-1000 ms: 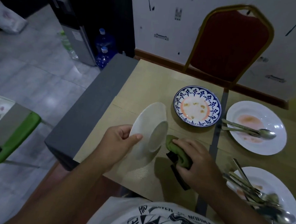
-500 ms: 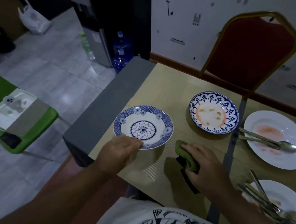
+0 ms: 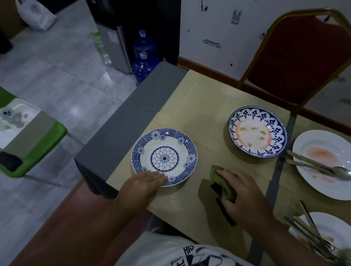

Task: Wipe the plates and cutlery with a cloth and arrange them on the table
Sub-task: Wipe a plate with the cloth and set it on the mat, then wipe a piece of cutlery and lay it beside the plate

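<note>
Plates (image 3: 148,143) (image 3: 247,114) (image 3: 330,139) (image 3: 339,225) number four — left fingers (image 3: 157,175) lie flat on one rim, right fingers (image 3: 230,174) clutch the green cloth (image 3: 223,183).

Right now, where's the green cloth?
Head view, lower centre: the green cloth lies on the mat under the right hand, just right of the blue flower plate.
</note>
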### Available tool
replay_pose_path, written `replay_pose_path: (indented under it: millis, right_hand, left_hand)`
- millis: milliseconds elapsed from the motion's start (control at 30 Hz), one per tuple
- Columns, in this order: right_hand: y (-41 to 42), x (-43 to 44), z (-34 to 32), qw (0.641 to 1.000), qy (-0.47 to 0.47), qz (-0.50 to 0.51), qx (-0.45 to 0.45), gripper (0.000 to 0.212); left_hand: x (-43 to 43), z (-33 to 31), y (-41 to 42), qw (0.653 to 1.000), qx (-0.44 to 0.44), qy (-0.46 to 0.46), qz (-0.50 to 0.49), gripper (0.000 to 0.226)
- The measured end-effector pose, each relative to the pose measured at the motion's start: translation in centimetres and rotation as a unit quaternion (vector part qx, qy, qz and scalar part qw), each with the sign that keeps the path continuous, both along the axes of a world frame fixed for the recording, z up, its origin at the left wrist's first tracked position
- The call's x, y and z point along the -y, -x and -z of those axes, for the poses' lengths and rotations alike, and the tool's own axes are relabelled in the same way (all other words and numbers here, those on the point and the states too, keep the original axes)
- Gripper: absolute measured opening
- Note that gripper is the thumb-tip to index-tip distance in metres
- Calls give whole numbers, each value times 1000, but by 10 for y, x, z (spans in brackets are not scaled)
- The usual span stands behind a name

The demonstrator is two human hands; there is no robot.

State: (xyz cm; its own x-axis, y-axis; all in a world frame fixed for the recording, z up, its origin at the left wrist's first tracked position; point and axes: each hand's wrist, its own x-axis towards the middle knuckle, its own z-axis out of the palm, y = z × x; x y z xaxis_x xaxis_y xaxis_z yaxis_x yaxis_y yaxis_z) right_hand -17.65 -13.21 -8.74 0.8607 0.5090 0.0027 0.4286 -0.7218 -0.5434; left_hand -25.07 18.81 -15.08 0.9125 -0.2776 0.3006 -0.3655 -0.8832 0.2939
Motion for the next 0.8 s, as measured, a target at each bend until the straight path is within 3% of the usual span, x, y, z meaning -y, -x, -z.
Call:
replay_pose_path:
  millis: [367,633,800]
  right_hand:
    - [-1,17,2,998,2,57,-24,74]
    - [-8,57,-2,994,-14,106,-24,74]
    - [-17,82,-5,989,-43,138,-30,73]
  left_hand:
    - [21,-3,4,995,-95,-33,-6,35]
    - [106,-42,-31,998,-46,-10,39,49]
    - [152,-60,-64,999,-31,-33,23,43]
